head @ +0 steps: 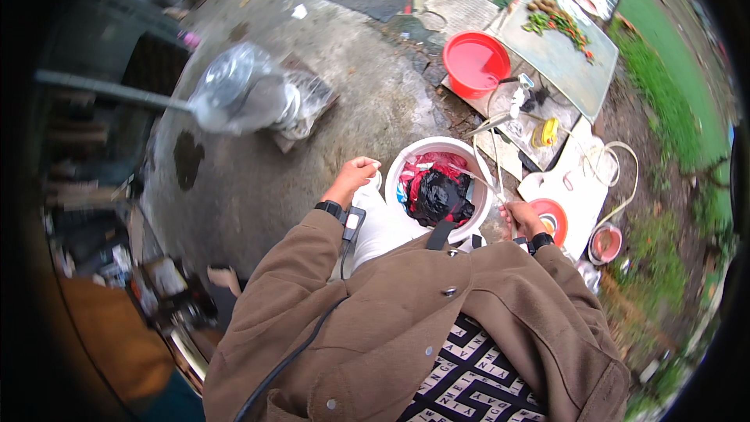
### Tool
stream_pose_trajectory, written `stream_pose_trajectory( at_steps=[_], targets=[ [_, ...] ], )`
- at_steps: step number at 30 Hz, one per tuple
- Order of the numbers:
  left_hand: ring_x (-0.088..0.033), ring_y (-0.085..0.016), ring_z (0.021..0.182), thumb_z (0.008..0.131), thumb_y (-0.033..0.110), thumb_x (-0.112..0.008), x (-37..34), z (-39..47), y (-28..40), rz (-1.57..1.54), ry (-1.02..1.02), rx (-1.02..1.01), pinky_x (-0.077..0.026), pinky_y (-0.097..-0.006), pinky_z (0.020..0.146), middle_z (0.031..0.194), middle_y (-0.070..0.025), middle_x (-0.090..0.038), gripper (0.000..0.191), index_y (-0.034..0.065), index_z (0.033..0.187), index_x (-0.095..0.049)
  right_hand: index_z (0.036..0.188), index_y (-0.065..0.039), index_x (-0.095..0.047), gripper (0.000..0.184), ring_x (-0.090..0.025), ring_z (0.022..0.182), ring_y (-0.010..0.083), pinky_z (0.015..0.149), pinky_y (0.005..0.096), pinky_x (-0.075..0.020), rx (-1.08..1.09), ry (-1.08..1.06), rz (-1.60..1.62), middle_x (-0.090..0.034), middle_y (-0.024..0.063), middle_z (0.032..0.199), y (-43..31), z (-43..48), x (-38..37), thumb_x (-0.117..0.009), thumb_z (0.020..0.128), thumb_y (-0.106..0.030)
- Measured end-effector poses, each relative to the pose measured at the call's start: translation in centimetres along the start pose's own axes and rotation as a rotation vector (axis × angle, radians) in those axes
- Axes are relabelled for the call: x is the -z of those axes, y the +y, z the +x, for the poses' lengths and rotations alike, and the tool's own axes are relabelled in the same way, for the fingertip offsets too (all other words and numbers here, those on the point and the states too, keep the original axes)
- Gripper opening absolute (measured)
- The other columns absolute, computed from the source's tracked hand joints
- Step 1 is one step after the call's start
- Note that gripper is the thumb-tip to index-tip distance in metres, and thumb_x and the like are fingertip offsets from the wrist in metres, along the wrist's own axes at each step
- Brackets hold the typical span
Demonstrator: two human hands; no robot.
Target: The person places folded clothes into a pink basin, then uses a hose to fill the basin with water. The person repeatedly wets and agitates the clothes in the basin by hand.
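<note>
My right hand (523, 218) grips a thin pale hose (497, 179) beside the right rim of a white plastic tub (388, 187). A thin stream of water seems to run from the hose into the tub. Inside lies wet laundry: a black cloth (440, 194) bunched on top, with red cloth (443, 159) around it. Left of the tub, my left hand (353, 177) hovers at the knee of my white trousers (375, 228), its fingers curled with the tips together. Nothing shows between those fingers.
A red basin (476, 61) of water stands beyond the tub, near a tap (518, 97) and a yellow container (545, 132). Peppers (562, 26) and brown round produce lie on a table (586, 88). An orange bowl (559, 220) sits right. Clear plastic (234, 91) wraps a pole end.
</note>
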State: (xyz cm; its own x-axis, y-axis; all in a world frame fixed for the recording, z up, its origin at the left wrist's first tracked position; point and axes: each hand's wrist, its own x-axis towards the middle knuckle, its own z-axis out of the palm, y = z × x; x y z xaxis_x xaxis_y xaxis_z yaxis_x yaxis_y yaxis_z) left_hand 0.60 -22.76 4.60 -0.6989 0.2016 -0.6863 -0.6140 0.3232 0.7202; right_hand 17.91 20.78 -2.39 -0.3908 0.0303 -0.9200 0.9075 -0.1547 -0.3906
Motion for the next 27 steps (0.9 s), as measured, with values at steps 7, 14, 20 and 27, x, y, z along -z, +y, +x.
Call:
stream_pose_trajectory(
  at_steps=[7, 14, 20, 27],
  targets=[
    [-0.052, -0.005, 0.072, 0.091, 0.032, -0.065, 10.3, 10.9, 4.6, 0.238, -0.251, 0.123, -0.043, -0.0229, 0.067, 0.078, 0.0047, -0.058, 0.021, 0.0108, 0.091, -0.065, 0.094, -0.004, -0.060, 0.023, -0.050, 0.056, 0.0108, 0.048, 0.0281, -0.0416, 0.010, 0.443, 0.377, -0.061, 0.0017, 0.072, 4.4, -0.7, -12.3, -0.047, 0.095, -0.023],
    [-0.055, -0.010, 0.093, 0.095, 0.036, -0.059, 12.5, 13.1, 5.9, 0.340, -0.430, 0.244, -0.046, -0.0275, 0.083, 0.101, 0.0013, -0.059, 0.029, 0.0137, 0.112, -0.064, 0.092, -0.003, -0.061, 0.025, -0.050, 0.047, 0.0116, 0.041, 0.0283, -0.0421, -0.001, 0.684, 0.511, -0.064, 0.0061, 0.068, 10.3, -1.0, -22.5, -0.046, 0.095, -0.022],
    [-0.056, -0.009, 0.081, 0.093, 0.028, -0.062, 12.0, 14.4, 3.8, 0.495, -0.575, 0.157, -0.045, -0.0246, 0.079, 0.091, 0.0051, -0.061, 0.023, 0.0119, 0.110, -0.064, 0.094, -0.004, -0.063, 0.024, -0.052, 0.045, 0.0120, 0.039, 0.0284, -0.0415, -0.025, 0.698, 0.643, -0.065, 0.0071, 0.066, 16.1, 1.9, -28.2, -0.046, 0.094, -0.021],
    [-0.062, -0.009, 0.081, 0.083, 0.019, -0.071, 11.1, 23.4, -4.6, 1.044, -0.617, -0.104, -0.049, -0.0264, 0.073, 0.089, -0.0015, -0.069, 0.021, 0.0056, 0.099, -0.069, 0.096, -0.004, -0.065, 0.024, -0.048, 0.048, 0.0088, 0.044, 0.0253, -0.0386, 0.016, 0.860, 0.739, -0.062, 0.0042, 0.064, 21.5, 7.2, -34.8, -0.048, 0.093, -0.021]
  ],
)
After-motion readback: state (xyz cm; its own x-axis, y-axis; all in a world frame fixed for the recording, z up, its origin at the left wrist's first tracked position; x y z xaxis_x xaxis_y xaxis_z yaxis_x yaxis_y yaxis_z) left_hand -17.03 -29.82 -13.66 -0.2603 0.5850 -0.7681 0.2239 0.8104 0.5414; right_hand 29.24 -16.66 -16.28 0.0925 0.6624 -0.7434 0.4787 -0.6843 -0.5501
